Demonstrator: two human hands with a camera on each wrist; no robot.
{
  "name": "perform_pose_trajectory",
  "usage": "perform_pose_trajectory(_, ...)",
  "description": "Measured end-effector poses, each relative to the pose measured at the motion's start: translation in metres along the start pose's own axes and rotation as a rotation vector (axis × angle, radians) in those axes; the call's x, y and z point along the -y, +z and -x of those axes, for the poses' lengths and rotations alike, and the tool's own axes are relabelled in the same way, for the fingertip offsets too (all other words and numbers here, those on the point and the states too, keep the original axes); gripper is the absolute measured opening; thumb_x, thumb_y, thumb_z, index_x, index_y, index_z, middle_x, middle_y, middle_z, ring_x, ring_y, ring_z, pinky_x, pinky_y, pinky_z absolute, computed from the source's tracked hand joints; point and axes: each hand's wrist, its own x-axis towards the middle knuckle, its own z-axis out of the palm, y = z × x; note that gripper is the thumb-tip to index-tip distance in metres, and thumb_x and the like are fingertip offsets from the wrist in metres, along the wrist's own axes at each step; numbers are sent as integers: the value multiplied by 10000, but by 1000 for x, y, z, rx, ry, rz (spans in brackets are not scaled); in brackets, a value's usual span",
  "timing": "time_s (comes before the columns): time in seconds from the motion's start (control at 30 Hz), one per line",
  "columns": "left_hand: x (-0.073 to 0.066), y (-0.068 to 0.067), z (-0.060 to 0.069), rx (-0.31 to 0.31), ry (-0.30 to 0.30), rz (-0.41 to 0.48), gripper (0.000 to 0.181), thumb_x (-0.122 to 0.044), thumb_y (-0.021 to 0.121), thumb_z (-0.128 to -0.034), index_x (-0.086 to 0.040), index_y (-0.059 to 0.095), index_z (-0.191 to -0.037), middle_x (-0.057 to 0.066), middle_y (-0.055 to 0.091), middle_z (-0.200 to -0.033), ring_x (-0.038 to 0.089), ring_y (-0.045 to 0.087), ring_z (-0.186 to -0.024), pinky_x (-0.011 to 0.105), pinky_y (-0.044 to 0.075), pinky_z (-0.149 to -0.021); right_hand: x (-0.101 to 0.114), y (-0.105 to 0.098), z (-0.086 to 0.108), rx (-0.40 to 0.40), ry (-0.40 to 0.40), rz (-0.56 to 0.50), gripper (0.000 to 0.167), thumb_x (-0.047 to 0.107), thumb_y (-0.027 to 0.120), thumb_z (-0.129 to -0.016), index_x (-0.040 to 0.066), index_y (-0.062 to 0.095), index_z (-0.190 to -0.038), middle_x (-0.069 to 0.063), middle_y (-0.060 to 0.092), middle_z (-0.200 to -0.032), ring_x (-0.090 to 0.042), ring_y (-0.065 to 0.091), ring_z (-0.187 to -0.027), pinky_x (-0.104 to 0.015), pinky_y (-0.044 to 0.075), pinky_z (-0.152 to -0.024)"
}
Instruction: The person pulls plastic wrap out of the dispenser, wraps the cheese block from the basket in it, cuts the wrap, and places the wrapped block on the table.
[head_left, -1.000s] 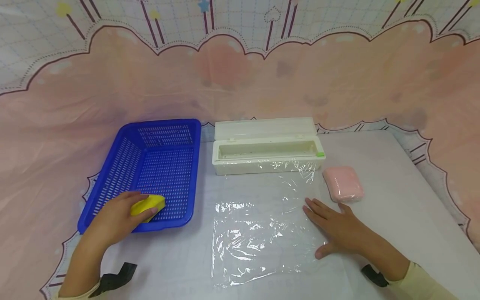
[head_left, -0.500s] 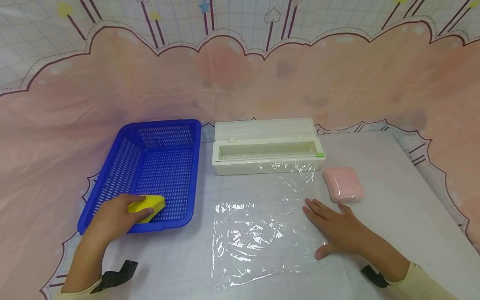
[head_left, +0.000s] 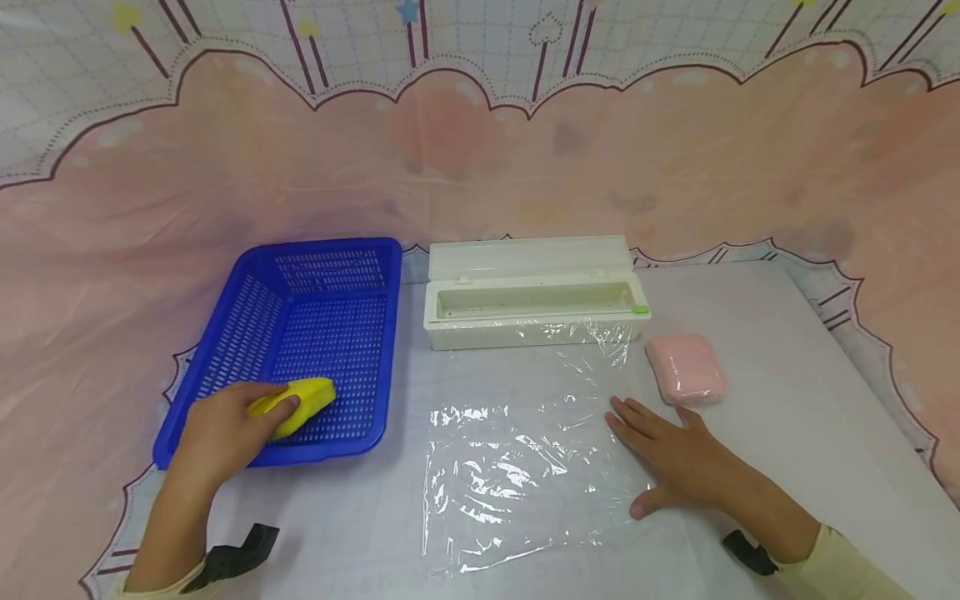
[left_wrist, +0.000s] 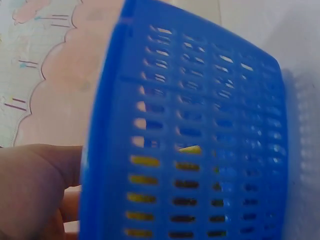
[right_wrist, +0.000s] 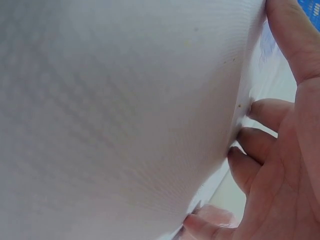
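1. I see the basket's (head_left: 322, 273) near and left walls hemming in my left grip (head_left: 228, 425); above is open.
2. Between basket and film (head_left: 510, 475), bare counter (head_left: 337, 517) gives passage.
3. The box (head_left: 536, 335) blocks beyond the film.
4. Pink block (head_left: 686, 368) crowds my right grip (head_left: 675, 458); rightward is free.

The block (head_left: 309, 403) in the left hand (head_left: 223, 429) is bright yellow, and the latticed basket (head_left: 396, 333) around that hand deep blue. Beside the right hand (head_left: 671, 460), the film (head_left: 491, 492) is clear with white glints. Just beyond that hand sits a soft pink packet (head_left: 686, 367); farther off, a creamy white box (head_left: 525, 335) with a green tab (head_left: 640, 309). Past both hands, the peach backdrop (head_left: 480, 175) has plum-lined scallops.
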Motion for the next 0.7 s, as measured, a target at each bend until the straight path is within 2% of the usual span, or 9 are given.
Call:
perform_pose_trajectory(0.13,-9,-1,3,-79,20,28,601,-500,587,-1004,-10,638,-1350,324,575,-1377,560,506,-1232,724,476,-923,0,0,0,13,12,-9,1248,830,719,-601,167,359,-1595,-71,294,-1682,-329,296,-1539,-773,276,-1097)
perform_pose_trajectory(0.33,-29,-6,14,-250,62,109,497,-412,638,-999,-47,666,-1335,274,595,-1390,537,543,-1220,654,553,-859,0,1,-1,28,27,-22,1258,824,730,-591,176,350,-1599,-69,283,-1687,-332,283,-1544,-782,257,-1102)
perform_pose_trajectory(0.5,-56,-4,25,-389,169,215,387,-288,723,-959,-54,717,-1267,197,654,-1348,472,609,-1209,565,581,-813,0,1,-1,23,24,-20,1251,808,748,-595,174,353,-1598,-70,287,-1685,-331,289,-1542,-782,262,-1099)
perform_pose_trajectory(0.6,-73,2,28,-436,274,266,346,-215,775,-917,-61,743,-1224,140,691,-1303,411,644,-1195,331,589,-838,0,3,-1,13,15,-4,1247,811,745,-597,167,361,-1593,-73,297,-1681,-329,301,-1536,-778,274,-1095)
perform_pose_trajectory(0.7,-87,13,27,-465,408,308,329,-143,813,-872,-59,761,-1185,107,711,-1262,364,668,-1163,74,488,-867,-1,3,-1,7,9,9,1253,826,728,-593,163,363,-1592,-75,300,-1680,-328,307,-1534,-775,282,-1091)
